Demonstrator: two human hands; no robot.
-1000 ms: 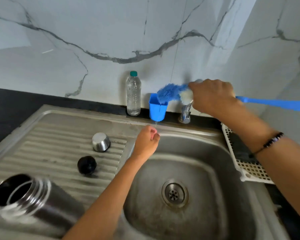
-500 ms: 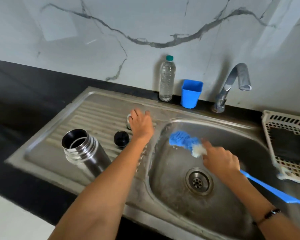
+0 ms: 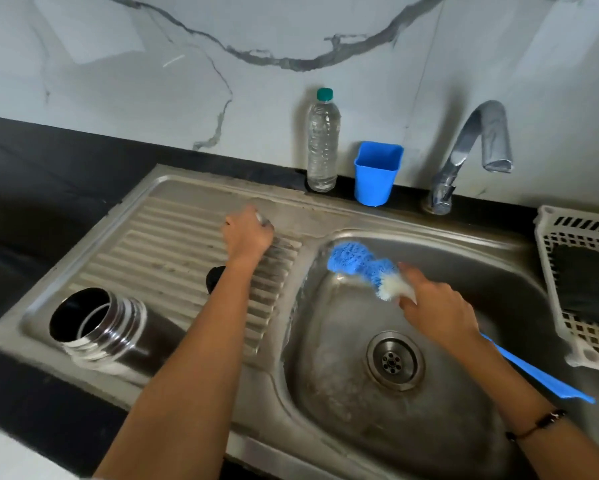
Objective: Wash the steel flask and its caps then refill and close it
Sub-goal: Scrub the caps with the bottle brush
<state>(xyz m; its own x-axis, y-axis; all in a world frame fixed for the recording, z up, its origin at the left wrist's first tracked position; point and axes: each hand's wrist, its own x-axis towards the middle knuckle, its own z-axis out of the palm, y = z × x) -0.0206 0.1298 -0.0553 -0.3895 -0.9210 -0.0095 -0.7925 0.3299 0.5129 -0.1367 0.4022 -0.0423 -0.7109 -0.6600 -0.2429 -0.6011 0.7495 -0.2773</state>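
From my head view, the open flask (image 3: 107, 332) lay near left on the drainboard (image 3: 173, 244), unwashed I judged. My left hand (image 3: 248, 233) closed over the steel cap (image 3: 264, 220); the black cap (image 3: 215, 277) sat beside my forearm. My right hand (image 3: 440, 306) gripped the brush (image 3: 364, 266) over the sink (image 3: 464, 244); washing, refilling and closing all remained.

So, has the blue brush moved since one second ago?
Yes. The blue brush has come down from beside the tap into the sink basin, gripped by the right hand.

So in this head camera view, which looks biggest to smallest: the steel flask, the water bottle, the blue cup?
1. Steel flask, though it lies nearest the camera, which inflates it.
2. Water bottle.
3. Blue cup, clearly the smallest.
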